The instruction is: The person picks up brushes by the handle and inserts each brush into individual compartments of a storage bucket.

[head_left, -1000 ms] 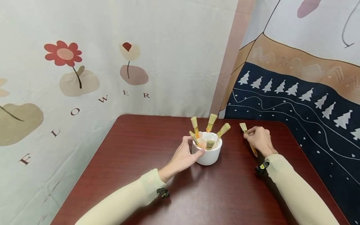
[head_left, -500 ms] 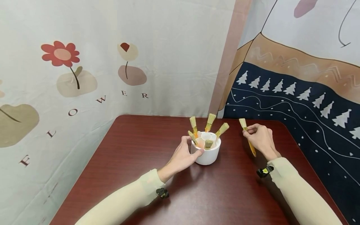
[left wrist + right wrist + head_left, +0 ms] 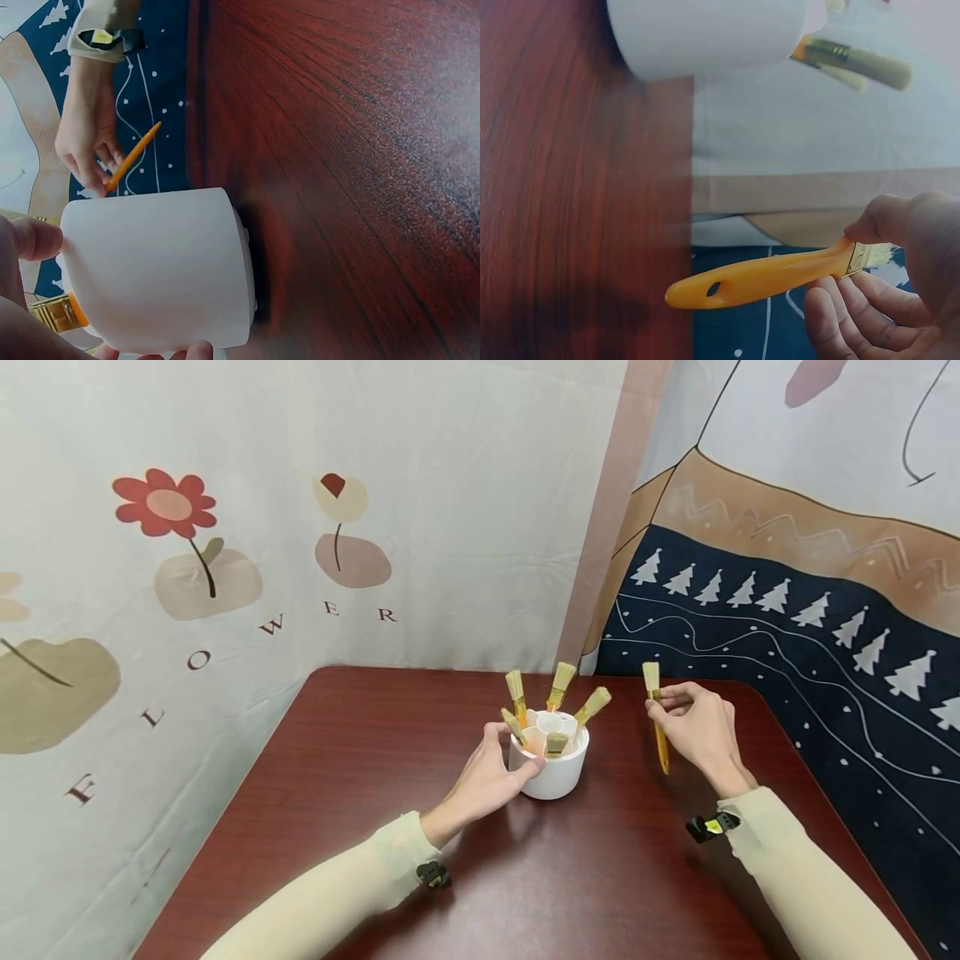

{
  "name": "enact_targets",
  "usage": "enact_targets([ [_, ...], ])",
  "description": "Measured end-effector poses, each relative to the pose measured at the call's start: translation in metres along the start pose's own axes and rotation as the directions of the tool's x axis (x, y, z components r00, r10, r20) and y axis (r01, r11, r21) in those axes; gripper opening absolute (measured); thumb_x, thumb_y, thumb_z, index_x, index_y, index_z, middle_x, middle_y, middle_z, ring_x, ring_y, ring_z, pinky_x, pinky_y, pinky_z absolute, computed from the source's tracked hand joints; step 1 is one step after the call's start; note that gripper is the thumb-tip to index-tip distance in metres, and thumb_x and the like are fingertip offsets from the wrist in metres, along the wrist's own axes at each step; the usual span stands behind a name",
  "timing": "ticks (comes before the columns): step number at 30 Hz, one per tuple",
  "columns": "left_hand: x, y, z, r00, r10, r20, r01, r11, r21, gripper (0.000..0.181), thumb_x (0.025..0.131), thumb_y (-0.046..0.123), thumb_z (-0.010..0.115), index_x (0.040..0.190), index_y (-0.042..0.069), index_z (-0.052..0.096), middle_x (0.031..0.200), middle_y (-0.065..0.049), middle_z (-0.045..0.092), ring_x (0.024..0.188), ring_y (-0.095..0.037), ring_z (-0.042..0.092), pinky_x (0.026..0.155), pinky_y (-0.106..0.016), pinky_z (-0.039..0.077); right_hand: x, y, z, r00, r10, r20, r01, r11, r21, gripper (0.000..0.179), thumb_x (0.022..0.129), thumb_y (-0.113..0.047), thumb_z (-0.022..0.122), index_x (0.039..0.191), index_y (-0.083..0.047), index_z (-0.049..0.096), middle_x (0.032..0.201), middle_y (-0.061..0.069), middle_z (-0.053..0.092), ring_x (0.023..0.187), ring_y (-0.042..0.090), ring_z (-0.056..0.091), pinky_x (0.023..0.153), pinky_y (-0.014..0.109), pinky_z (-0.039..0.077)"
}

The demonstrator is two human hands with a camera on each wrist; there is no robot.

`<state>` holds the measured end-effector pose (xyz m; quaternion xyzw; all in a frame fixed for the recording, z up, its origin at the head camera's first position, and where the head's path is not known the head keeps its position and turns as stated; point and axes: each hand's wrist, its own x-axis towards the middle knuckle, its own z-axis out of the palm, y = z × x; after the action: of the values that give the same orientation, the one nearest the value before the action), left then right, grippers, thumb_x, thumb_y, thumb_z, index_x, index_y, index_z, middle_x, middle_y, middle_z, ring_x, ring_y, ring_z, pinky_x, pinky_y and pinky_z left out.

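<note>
A white round brush holder [image 3: 557,778] with several compartments stands on the table. Several paintbrushes, bristles up, lean outward in it, one of them a brush [image 3: 595,706] at its right side. My left hand [image 3: 480,781] grips the holder's left side, thumb at the near rim and fingers round the wall. To the right, my right hand [image 3: 701,728] pinches another paintbrush [image 3: 757,281] near its metal band, between thumb and fingers. This brush is nearly upright, bristles up, its orange handle hanging down above the table. The holder's lower compartments are hidden by its wall.
The dark red wooden table [image 3: 360,735] ends at a back edge close behind the holder. A pale flower-print cloth [image 3: 465,527] hangs behind it, and a dark blue cloth with white trees [image 3: 750,635] hangs to the right.
The right hand has raised its paintbrush and turned it from a slant to nearly upright. The left hand and the holder have stayed in place.
</note>
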<state>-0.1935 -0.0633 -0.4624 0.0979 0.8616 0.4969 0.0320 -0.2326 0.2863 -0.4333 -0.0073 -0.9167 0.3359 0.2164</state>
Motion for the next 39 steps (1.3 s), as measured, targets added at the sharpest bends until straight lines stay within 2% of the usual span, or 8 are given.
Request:
enact_targets([
  [4,0.000,-0.001,0.000,1.000,0.004,-0.007,-0.004,1.000,0.001,0.077,0.099,0.045,0.085,0.154,0.004,0.051,0.144,-0.020,0.070,0.125,-0.041,0.068,0.107,-0.052,0.055,-0.004,-0.007,-0.004,1.000,-0.008,-0.012,0.009,1.000,0.022,0.038,0.105,-0.039,0.086,0.121,-0.005,0.086,0.107,0.018,0.087,0.078,-0.004,0.069,0.069,0.007,0.050],
  [7,0.000,-0.002,0.000,1.000,0.002,-0.004,-0.002,1.000,-0.002,0.076,0.099,0.046,0.085,0.154,0.005,0.051,0.145,-0.020,0.070,0.125,-0.041,0.068,0.107,-0.051,0.055,-0.007,-0.012,-0.006,1.000,-0.010,-0.010,0.010,0.999,0.037,0.039,0.105,-0.040,0.085,0.123,-0.006,0.086,0.109,0.018,0.087,0.077,-0.014,0.064,0.069,0.006,0.051],
  [14,0.000,-0.003,0.001,1.000,0.009,-0.003,-0.009,1.000,0.009,0.077,0.100,0.047,0.084,0.155,0.005,0.051,0.142,-0.020,0.070,0.123,-0.042,0.068,0.104,-0.050,0.055,-0.011,-0.022,-0.009,1.000,-0.011,-0.008,0.012,0.997,0.073,0.041,0.105,-0.042,0.087,0.127,-0.008,0.085,0.114,0.018,0.088,0.081,-0.011,0.067,0.071,0.004,0.052],
  [20,0.001,-0.004,0.001,1.000,0.008,-0.001,-0.008,1.000,0.004,0.079,0.099,0.049,0.084,0.155,0.004,0.050,0.144,-0.022,0.069,0.124,-0.042,0.068,0.105,-0.052,0.055,-0.015,-0.031,-0.012,1.000,-0.014,-0.010,0.015,0.996,0.092,0.041,0.105,-0.043,0.088,0.128,-0.009,0.084,0.115,0.018,0.087,0.089,0.014,0.081,0.074,0.003,0.053],
  [22,0.000,-0.004,0.001,1.000,0.003,0.003,-0.003,1.000,0.001,0.079,0.099,0.049,0.083,0.156,0.005,0.050,0.144,-0.023,0.069,0.124,-0.042,0.068,0.106,-0.052,0.055,-0.017,-0.035,-0.013,1.000,-0.014,-0.010,0.015,0.995,0.098,0.041,0.105,-0.042,0.088,0.129,-0.009,0.084,0.115,0.018,0.087,0.091,0.017,0.082,0.075,0.002,0.053],
  [28,-0.001,-0.003,0.000,1.000,-0.004,0.005,0.004,1.000,-0.003,0.080,0.100,0.049,0.083,0.157,0.006,0.050,0.148,-0.021,0.069,0.128,-0.041,0.069,0.111,-0.055,0.056,-0.021,-0.048,-0.015,0.999,-0.030,-0.020,0.033,0.990,0.137,0.040,0.105,-0.039,0.089,0.128,-0.007,0.082,0.116,0.018,0.088,0.083,-0.015,0.071,0.077,0.001,0.054],
  [30,-0.001,-0.003,0.000,1.000,-0.003,0.004,0.003,1.000,-0.007,0.080,0.099,0.049,0.083,0.157,0.005,0.049,0.148,-0.021,0.069,0.129,-0.041,0.069,0.112,-0.056,0.056,-0.022,-0.052,-0.015,0.999,-0.044,-0.028,0.048,0.987,0.154,0.040,0.105,-0.037,0.090,0.128,-0.006,0.082,0.116,0.018,0.088,0.081,-0.021,0.067,0.078,0.001,0.054],
  [39,-0.001,-0.003,0.001,1.000,-0.005,0.000,0.005,1.000,-0.008,0.080,0.099,0.049,0.083,0.157,0.005,0.049,0.151,-0.021,0.068,0.132,-0.042,0.068,0.114,-0.057,0.056,-0.027,-0.067,-0.016,0.995,-0.089,-0.051,0.099,0.968,0.229,0.036,0.104,-0.028,0.092,0.127,-0.003,0.080,0.115,0.019,0.086,0.085,-0.020,0.071,0.082,0.003,0.057],
])
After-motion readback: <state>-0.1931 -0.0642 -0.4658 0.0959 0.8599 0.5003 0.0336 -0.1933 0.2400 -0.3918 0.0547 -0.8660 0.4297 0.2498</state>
